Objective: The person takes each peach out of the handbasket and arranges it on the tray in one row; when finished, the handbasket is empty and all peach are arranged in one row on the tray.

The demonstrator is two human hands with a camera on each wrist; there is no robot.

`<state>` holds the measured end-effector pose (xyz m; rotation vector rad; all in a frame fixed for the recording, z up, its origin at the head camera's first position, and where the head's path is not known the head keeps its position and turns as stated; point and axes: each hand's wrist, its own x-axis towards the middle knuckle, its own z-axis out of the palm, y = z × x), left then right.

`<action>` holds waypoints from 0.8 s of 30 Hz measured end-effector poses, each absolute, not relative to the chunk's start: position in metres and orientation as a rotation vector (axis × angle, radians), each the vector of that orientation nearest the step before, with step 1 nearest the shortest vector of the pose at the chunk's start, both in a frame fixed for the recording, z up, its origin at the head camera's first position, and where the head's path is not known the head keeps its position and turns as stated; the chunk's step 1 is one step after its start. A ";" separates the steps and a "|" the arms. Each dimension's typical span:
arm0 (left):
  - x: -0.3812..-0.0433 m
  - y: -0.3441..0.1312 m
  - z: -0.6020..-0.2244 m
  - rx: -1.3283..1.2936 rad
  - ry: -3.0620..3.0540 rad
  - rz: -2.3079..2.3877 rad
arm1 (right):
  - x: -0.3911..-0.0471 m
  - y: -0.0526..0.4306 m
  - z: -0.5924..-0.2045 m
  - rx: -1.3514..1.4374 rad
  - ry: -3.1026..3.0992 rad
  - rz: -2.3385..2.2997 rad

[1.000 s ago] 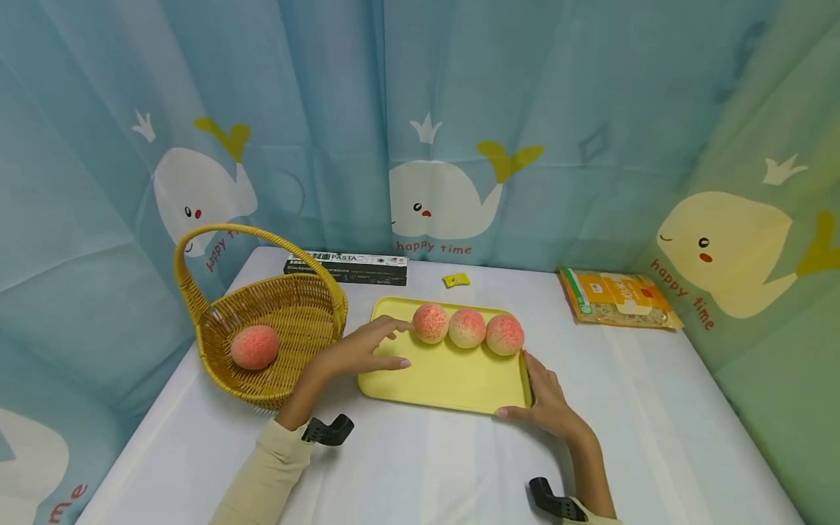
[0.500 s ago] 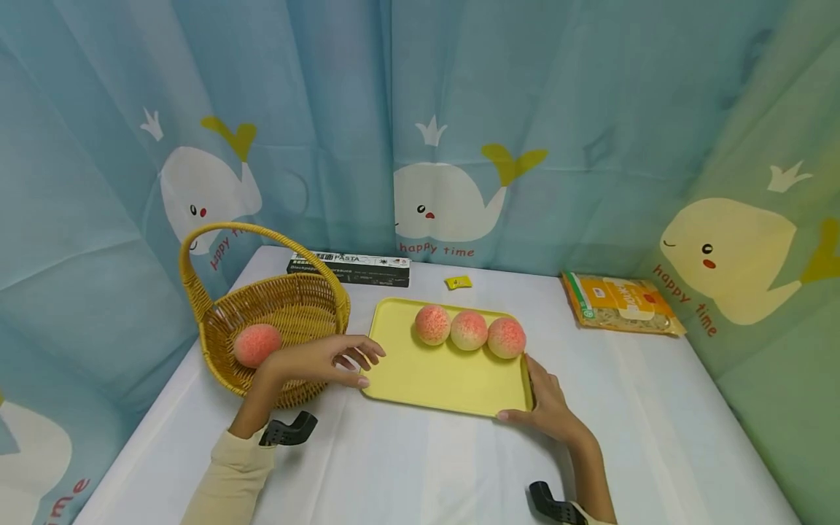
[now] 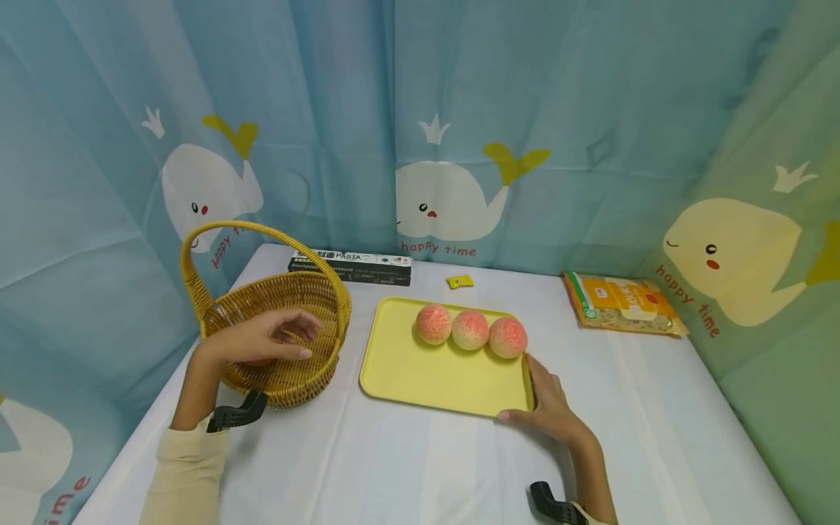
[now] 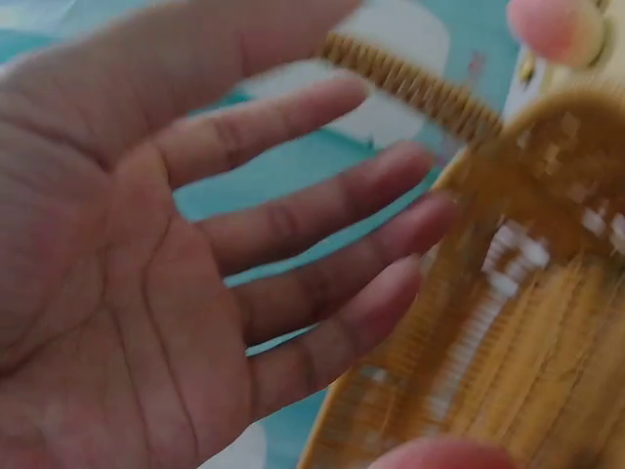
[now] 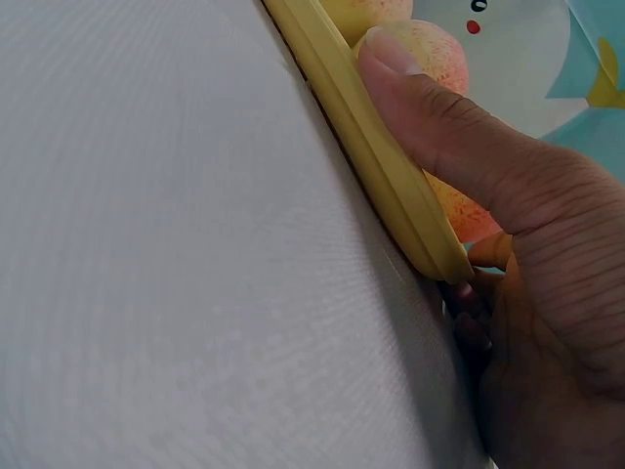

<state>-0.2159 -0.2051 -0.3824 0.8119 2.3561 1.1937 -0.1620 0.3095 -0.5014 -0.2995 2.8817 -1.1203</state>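
Note:
My left hand hovers over the yellow wicker basket, fingers relaxed and holding nothing. In the left wrist view its palm and spread fingers show beside the basket's handle. A peach in the basket peeks in at that view's bottom edge; from the head view the hand mostly hides it. My right hand grips the near right corner of a yellow tray, thumb at the front rim and fingers along the right side. Three peaches sit in a row along the tray's far side.
Behind the basket lies a dark pasta box. A small yellow packet is beyond the tray. At the back right rests an orange food bag. Whale-printed curtains enclose the white-covered table at the back and sides.
My left hand has moved left, away from the peaches on the tray, past the tray's left edge and over the basket. The right hand stays at the tray's corner.

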 end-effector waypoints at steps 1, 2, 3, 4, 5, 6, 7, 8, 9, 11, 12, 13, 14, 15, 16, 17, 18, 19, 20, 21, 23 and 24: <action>-0.219 -0.211 -0.382 0.794 2.378 1.203 | -0.162 0.309 -0.501 -0.302 2.883 -1.122; -0.222 -0.216 -0.382 0.775 2.399 1.212 | -0.162 0.310 -0.501 -0.305 2.883 -1.126; -0.224 -0.222 -0.381 0.758 2.413 1.223 | -0.162 0.309 -0.501 -0.304 2.883 -1.124; -0.227 -0.227 -0.381 0.751 2.426 1.227 | -0.162 0.309 -0.501 -0.301 2.882 -1.124; -0.230 -0.232 -0.382 0.753 2.447 1.220 | -0.162 0.309 -0.501 -0.297 2.881 -1.124; -0.232 -0.236 -0.382 0.744 2.458 1.216 | -0.162 0.309 -0.501 -0.293 2.879 -1.125; -0.235 -0.240 -0.382 0.734 2.468 1.211 | -0.162 0.310 -0.501 -0.289 2.879 -1.123; -0.237 -0.243 -0.383 0.721 2.483 1.196 | -0.162 0.310 -0.501 -0.285 2.876 -1.126; -0.238 -0.246 -0.383 0.708 2.491 1.182 | -0.162 0.309 -0.502 -0.282 2.876 -1.123; -0.242 -0.252 -0.384 0.679 2.515 1.138 | -0.162 0.309 -0.502 -0.283 2.873 -1.126; -0.243 -0.254 -0.384 0.656 2.516 1.123 | -0.162 0.309 -0.502 -0.283 2.872 -1.127; -0.244 -0.256 -0.384 0.646 2.520 1.106 | -0.162 0.309 -0.503 -0.286 2.873 -1.127; -0.244 -0.258 -0.385 0.636 2.523 1.088 | -0.162 0.309 -0.503 -0.291 2.873 -1.131; -0.246 -0.260 -0.386 0.622 2.520 1.079 | -0.162 0.308 -0.503 -0.294 2.874 -1.131; -0.246 -0.262 -0.387 0.599 2.520 1.068 | -0.162 0.308 -0.503 -0.295 2.874 -1.133; -0.248 -0.264 -0.388 0.577 2.516 1.061 | -0.162 0.308 -0.503 -0.292 2.876 -1.132; -0.249 -0.265 -0.390 0.557 2.509 1.052 | -0.161 0.308 -0.503 -0.290 2.876 -1.132; -0.250 -0.267 -0.391 0.538 2.501 1.043 | -0.161 0.308 -0.503 -0.288 2.877 -1.130; -0.251 -0.268 -0.392 0.520 2.493 1.036 | -0.162 0.308 -0.503 -0.287 2.878 -1.128; -0.252 -0.269 -0.393 0.495 2.485 1.031 | -0.162 0.308 -0.503 -0.285 2.877 -1.128; -0.254 -0.270 -0.394 0.467 2.467 1.018 | -0.162 0.309 -0.503 -0.290 2.877 -1.129; -0.255 -0.271 -0.395 0.453 2.458 1.010 | -0.162 0.309 -0.503 -0.292 2.876 -1.135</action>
